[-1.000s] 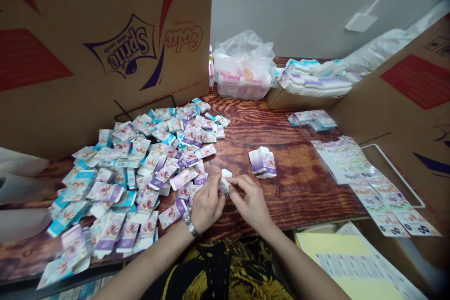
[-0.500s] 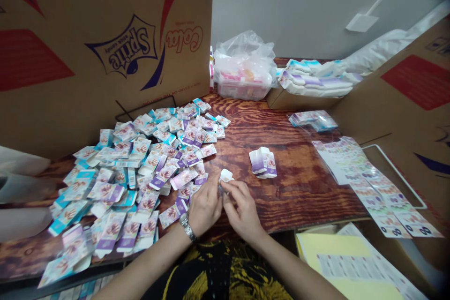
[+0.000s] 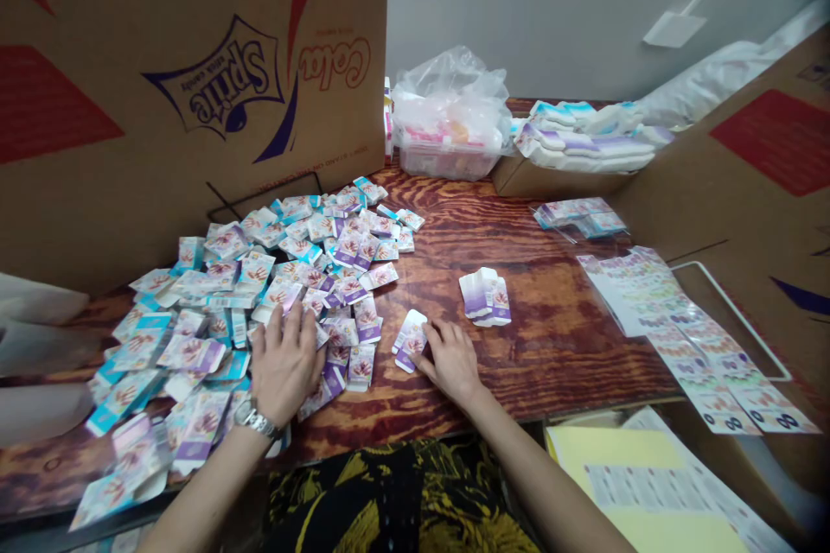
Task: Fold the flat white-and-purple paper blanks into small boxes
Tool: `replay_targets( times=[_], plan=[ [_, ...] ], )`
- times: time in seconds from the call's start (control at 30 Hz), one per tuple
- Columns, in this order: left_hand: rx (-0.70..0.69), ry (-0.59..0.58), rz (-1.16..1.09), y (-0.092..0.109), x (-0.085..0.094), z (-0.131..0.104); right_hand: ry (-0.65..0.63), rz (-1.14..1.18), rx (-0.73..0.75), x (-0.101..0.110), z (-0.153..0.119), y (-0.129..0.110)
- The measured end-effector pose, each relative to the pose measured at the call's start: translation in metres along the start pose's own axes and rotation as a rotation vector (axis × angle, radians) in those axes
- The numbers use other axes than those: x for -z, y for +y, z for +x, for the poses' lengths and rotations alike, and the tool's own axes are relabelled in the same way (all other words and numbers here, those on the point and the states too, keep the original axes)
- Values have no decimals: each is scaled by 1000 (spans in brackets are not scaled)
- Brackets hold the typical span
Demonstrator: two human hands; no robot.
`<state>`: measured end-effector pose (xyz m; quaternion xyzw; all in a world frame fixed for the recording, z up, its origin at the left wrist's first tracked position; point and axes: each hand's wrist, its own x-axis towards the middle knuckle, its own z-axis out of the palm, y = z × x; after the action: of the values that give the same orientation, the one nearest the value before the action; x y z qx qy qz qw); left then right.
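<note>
My left hand point(image 3: 285, 367), with a watch on its wrist, lies over the near side of a heap of small printed cartons point(image 3: 220, 302). Its fingers are stretched out and a little apart, touching the cartons; whether one is under the fingertips is hidden. At the table's middle, my right hand point(image 3: 452, 363) has its thumb and fingers at the right edge of a small white-and-purple carton point(image 3: 411, 346) with a white flap at the top. Beyond that hand lies a small group of overlapping white-and-purple cartons point(image 3: 486, 297).
A large brown cardboard box point(image 3: 194, 104) stands behind the heap, another point(image 3: 732, 216) at the right. At the back are a plastic-wrapped tub point(image 3: 447, 151) and a low box point(image 3: 538, 178) of carton stacks. Printed sheets point(image 3: 693, 346) lie at right, yellow paper point(image 3: 616, 458) lower down.
My left hand has left my right hand and moved left onto the heap. The carton that was between both hands now lies low at the table under my right fingers.
</note>
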<state>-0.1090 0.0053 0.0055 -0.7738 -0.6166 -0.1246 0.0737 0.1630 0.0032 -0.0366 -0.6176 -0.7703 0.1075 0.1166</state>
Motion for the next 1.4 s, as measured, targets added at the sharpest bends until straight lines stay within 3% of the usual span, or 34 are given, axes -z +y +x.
replay_targets(
  times=[0.1, 0.23, 0.33, 0.43, 0.53, 0.7, 0.9, 1.13, 1.4],
  plan=[
    [-17, 85, -51, 9, 8, 0, 6, 7, 21, -3, 0, 0],
    [-217, 122, -235, 54, 8, 2, 79, 99, -25, -4, 2, -1],
    [-308, 19, -340, 88, -11, 2, 126, 253, -69, 4, 2, -4],
    [-292, -56, -365, 105, -34, 1, 132, 322, -72, 14, 2, -5],
    [-276, -78, -353, 107, -49, -2, 101, 223, -51, 19, 0, -6],
    [-316, -154, -299, 98, -53, -9, 34, -32, 39, 5, -8, -11],
    [-301, -177, -205, 94, -62, -17, 116, -120, 116, -18, -13, -14],
    [-299, -133, -221, 94, -66, -20, 146, 46, 83, -20, -12, -15],
    [-189, -91, -369, 110, -46, -12, 177, 493, -115, 15, -3, -25]
  ],
)
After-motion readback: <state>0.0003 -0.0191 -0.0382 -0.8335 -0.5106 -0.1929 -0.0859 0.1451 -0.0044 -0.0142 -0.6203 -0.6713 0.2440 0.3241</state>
